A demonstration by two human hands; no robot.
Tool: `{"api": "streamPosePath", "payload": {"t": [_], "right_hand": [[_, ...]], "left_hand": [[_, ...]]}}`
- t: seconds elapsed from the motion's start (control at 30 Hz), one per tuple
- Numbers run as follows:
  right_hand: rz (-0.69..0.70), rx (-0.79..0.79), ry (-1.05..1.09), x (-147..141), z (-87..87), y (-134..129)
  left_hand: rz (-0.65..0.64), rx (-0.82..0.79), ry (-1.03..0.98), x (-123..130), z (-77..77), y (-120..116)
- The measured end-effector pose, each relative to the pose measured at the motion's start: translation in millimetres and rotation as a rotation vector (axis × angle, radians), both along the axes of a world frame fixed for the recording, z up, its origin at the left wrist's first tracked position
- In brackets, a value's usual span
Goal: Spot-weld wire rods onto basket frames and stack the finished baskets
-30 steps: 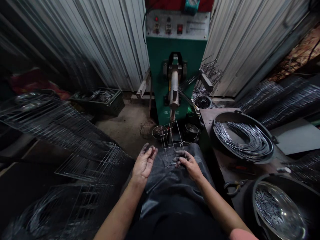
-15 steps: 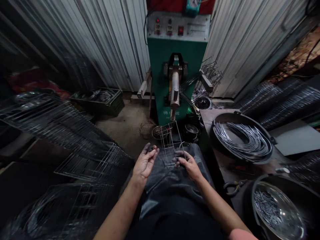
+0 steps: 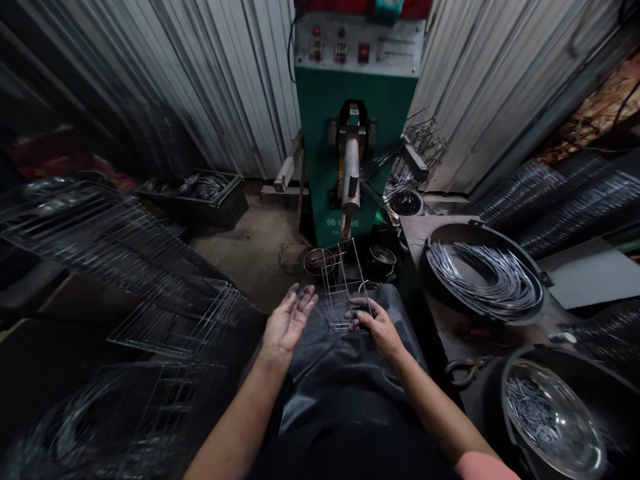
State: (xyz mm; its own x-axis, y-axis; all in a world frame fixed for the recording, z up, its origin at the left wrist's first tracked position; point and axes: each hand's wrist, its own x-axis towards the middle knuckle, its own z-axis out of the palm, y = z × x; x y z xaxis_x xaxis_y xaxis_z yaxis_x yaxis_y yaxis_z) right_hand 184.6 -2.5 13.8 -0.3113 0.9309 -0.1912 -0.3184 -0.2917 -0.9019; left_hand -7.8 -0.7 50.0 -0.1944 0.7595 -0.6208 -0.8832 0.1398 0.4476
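Observation:
My right hand [image 3: 371, 323] grips a small wire frame [image 3: 336, 291] by its right side, over the dark apron on my lap. The frame is made of thin metal rods with crossbars and stands tilted away from me. Just left of it, my left hand [image 3: 291, 316] is held palm up with its fingers apart, holding nothing. Both hands have grey-smudged fingertips. Beyond the frame is a green machine [image 3: 320, 133] with a metal arm [image 3: 351, 177] that points towards me.
To the right, a bench bears a pan of bent wires [image 3: 485, 277], pliers [image 3: 465, 373] and a bowl of short metal pieces [image 3: 535, 407]. Stacked wire racks [image 3: 165, 327] crowd the left side. A green crate [image 3: 220, 203] stands on the floor behind them.
The fingers of my left hand have opened from a loose curl. My right hand keeps its grip on the wire frame, which has hardly moved.

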Motion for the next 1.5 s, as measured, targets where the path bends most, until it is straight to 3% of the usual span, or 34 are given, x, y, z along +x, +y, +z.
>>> {"api": "streamPosePath", "payload": {"t": [0.33,0.57,0.67,0.9,1.23,1.5], "right_hand": [[0.012,0.005,0.002,-1.0,-1.1,2.1],[0.016,0.010,0.008,-0.1,-4.8,2.0],[0.017,0.010,0.009,0.0,-4.4,1.4],[0.001,0.009,0.013,0.0,-0.7,-1.2],[-0.008,0.029,0.011,0.5,-2.0,-2.5],[-0.002,0.006,0.003,0.0,-1.2,-5.6]], "left_hand": [[-0.049,0.104,0.073,-0.5,2.8,-3.3],[-0.124,0.437,0.415,3.6,-6.1,-10.3],[-0.117,0.499,0.530,5.5,-11.3,-11.8],[-0.074,0.438,0.557,7.8,-10.4,-13.0],[-0.091,0.298,0.294,3.8,-8.8,-8.7],[-0.085,0.266,0.266,-1.1,-16.3,-9.4]]}}
